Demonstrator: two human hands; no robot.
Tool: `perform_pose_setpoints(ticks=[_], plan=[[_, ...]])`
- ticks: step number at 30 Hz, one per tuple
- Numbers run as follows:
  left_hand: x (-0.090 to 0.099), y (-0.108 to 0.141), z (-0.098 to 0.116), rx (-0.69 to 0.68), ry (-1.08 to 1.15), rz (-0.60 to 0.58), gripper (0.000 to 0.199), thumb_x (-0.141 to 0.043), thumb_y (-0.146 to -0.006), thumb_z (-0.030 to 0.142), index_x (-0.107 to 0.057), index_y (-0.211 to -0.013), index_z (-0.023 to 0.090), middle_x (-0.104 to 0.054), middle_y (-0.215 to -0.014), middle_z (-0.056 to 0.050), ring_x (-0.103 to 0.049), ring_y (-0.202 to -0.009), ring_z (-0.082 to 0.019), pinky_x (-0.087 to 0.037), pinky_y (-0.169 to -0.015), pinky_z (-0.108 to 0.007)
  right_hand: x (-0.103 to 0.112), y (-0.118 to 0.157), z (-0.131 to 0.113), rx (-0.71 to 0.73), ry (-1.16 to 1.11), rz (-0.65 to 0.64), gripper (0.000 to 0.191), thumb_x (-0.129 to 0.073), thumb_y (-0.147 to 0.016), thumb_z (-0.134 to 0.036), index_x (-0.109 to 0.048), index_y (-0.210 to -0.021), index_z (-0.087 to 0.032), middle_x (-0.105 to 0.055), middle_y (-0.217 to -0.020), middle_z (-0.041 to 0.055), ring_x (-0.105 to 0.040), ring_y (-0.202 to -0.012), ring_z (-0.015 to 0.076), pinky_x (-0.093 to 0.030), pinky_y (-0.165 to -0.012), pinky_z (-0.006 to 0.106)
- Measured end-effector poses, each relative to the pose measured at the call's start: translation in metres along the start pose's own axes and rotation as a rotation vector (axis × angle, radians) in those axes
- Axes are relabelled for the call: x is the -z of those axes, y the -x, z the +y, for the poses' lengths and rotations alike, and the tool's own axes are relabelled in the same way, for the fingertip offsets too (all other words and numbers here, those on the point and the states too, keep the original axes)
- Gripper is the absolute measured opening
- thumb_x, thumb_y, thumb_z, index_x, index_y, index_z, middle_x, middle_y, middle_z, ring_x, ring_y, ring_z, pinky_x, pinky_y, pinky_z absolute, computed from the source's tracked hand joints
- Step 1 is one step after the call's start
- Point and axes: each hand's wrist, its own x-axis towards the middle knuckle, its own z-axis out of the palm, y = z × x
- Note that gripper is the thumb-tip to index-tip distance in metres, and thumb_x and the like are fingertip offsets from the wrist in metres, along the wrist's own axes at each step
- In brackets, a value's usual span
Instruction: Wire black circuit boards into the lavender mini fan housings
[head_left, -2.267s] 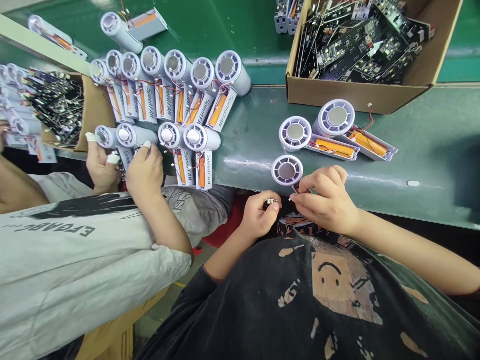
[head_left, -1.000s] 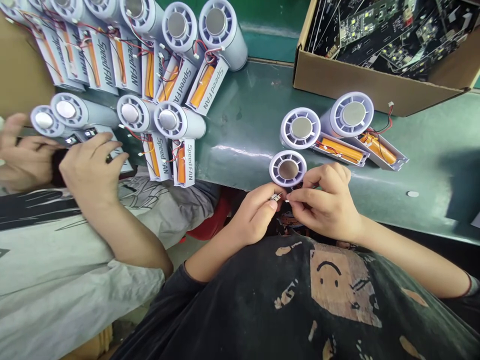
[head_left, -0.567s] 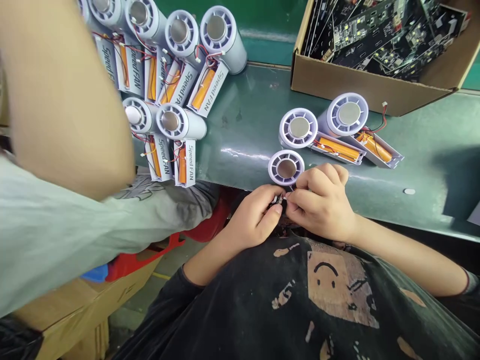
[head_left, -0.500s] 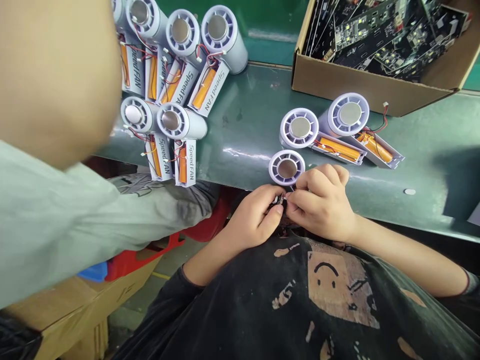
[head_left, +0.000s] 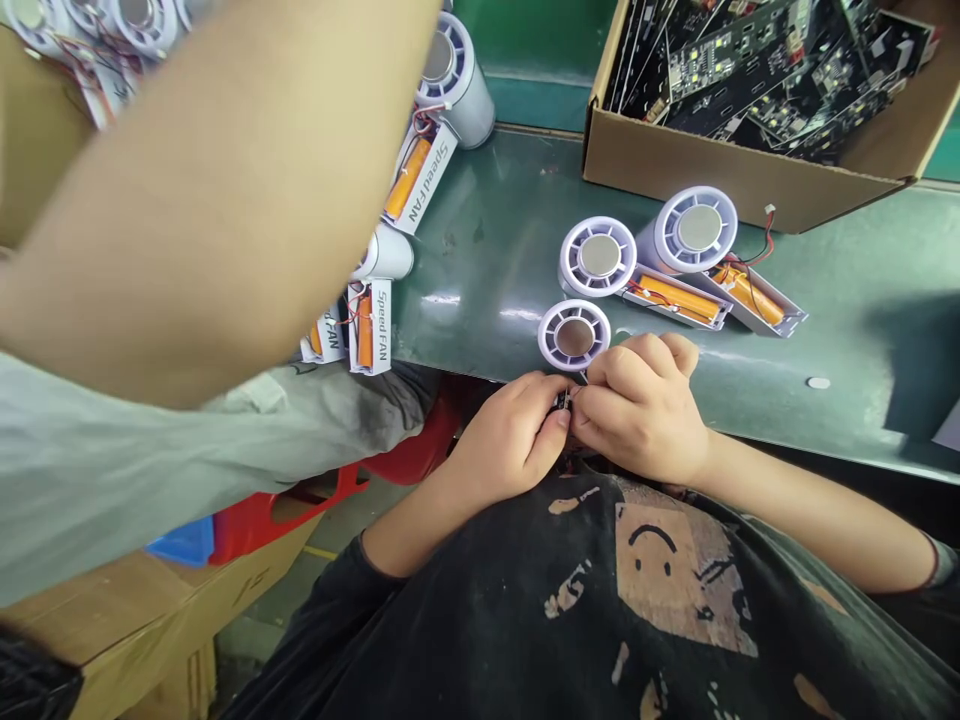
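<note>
At the table's front edge, my left hand (head_left: 514, 435) is closed around a small black circuit board (head_left: 562, 400), of which only a little shows between thumb and fingers. My right hand (head_left: 641, 405) is pinched against the board's right side; what its fingertips hold is hidden. Just above both hands stands a pale lilac handheld fan (head_left: 574, 337), its round grille and metal disc facing up and its lower part covered by my right hand. Two more fans (head_left: 600, 256) (head_left: 697, 230) lie behind it, with open handles showing orange batteries and thin wires.
A cardboard box (head_left: 720, 185) full of circuit boards stands at the back right. A small white oval piece (head_left: 819, 383) lies on the green table (head_left: 495, 260). At left, another person's arm (head_left: 247, 200) crosses over several more fans (head_left: 369, 325).
The other person's arm has swung up and right across the left fans, hiding some of them. My hands stay almost in place at the circuit board, with only slight finger movement.
</note>
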Motion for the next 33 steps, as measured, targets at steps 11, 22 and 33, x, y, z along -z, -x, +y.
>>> perform_pose_setpoints(ticks=[11,22,33], plan=[[-0.0016,0.0007,-0.0011,-0.073,-0.043,0.054,0.023,-0.040,-0.095,0.020,-0.058,-0.107,0.012,-0.066,-0.097,-0.011,-0.062,-0.091,-0.021,-0.051,-0.084,-0.032,-0.0002,0.0009,0.0014,-0.023,-0.014,0.034,0.028,-0.057,-0.088,-0.016,-0.055,-0.060,-0.021,-0.057,-0.072,0.0008,-0.038,-0.077,0.0192,-0.024,-0.072,0.038],[-0.0001,-0.0025,0.0013,-0.002,-0.038,-0.018,0.025,-0.038,-0.095,0.020,-0.060,-0.106,0.014,-0.066,-0.098,-0.010,-0.062,-0.092,-0.022,-0.051,-0.085,-0.036,0.0003,0.0013,0.0023,-0.007,-0.023,0.026,0.029,-0.058,-0.088,-0.016,-0.056,-0.059,-0.020,-0.054,-0.074,0.0010,-0.038,-0.078,0.0182,-0.023,-0.071,0.038],[-0.0014,-0.0022,-0.0016,-0.001,0.122,-0.012,0.025,-0.040,-0.095,0.020,-0.059,-0.110,0.015,-0.069,-0.107,-0.012,-0.064,-0.100,-0.023,-0.051,-0.090,-0.036,-0.0033,0.0021,0.0030,-0.014,-0.079,0.061,0.030,-0.057,-0.088,-0.014,-0.054,-0.058,-0.019,-0.054,-0.071,0.0008,-0.038,-0.075,0.0174,-0.024,-0.071,0.037]])
